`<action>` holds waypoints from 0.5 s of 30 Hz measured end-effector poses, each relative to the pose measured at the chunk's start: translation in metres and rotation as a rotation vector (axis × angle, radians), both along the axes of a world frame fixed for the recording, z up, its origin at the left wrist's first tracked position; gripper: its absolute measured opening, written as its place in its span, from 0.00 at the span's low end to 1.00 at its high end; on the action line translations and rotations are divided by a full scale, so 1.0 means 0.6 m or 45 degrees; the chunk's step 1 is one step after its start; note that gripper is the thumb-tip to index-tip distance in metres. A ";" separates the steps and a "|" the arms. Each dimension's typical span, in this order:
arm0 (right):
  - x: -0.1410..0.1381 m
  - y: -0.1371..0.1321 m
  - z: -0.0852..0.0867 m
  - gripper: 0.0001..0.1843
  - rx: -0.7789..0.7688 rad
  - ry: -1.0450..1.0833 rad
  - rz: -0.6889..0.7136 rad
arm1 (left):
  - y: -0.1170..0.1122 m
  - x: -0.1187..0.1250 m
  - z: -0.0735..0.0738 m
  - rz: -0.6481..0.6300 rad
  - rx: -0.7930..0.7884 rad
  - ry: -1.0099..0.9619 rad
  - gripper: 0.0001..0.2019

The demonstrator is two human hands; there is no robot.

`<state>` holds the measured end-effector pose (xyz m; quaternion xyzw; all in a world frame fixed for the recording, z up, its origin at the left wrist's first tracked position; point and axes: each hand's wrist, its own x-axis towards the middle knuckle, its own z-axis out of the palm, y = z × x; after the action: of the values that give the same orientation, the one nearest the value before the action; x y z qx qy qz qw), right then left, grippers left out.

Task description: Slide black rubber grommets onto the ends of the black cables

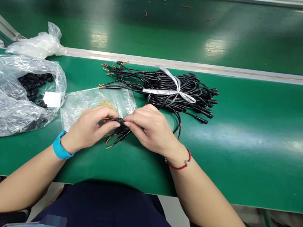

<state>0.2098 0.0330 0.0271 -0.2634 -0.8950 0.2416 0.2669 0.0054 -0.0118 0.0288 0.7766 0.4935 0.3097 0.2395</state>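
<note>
My left hand (90,126), with a blue wristband, and my right hand (150,129), with a red string bracelet, meet over the green table (250,154). Both pinch a thin black cable (119,120) between their fingertips, with a small black part on it. The cable's stripped red and yellow wire ends (111,143) hang below my fingers. The cable runs back past my right hand toward a bundle of black cables (173,90) tied with a white strip.
A clear bag of small black parts (27,87) lies at the left, with a crumpled white bag (39,44) behind it. A small clear bag of brass-coloured bits (95,101) lies under my left hand. A metal rail (235,71) borders the conveyor behind.
</note>
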 end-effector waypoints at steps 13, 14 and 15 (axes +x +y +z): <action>-0.004 0.011 0.026 0.10 0.208 -0.095 -0.163 | -0.012 0.008 -0.009 -0.233 -0.131 0.267 0.03; -0.012 0.017 0.028 0.11 0.322 -0.175 -0.245 | -0.015 0.011 -0.014 -0.270 -0.153 0.341 0.03; -0.021 0.024 0.030 0.11 0.430 -0.284 -0.305 | -0.018 0.014 -0.018 -0.313 -0.176 0.405 0.04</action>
<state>0.1973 0.0473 0.0449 -0.3443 -0.9090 0.0245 0.2335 0.0137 -0.0223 0.0180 0.8518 0.4467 0.1171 0.2473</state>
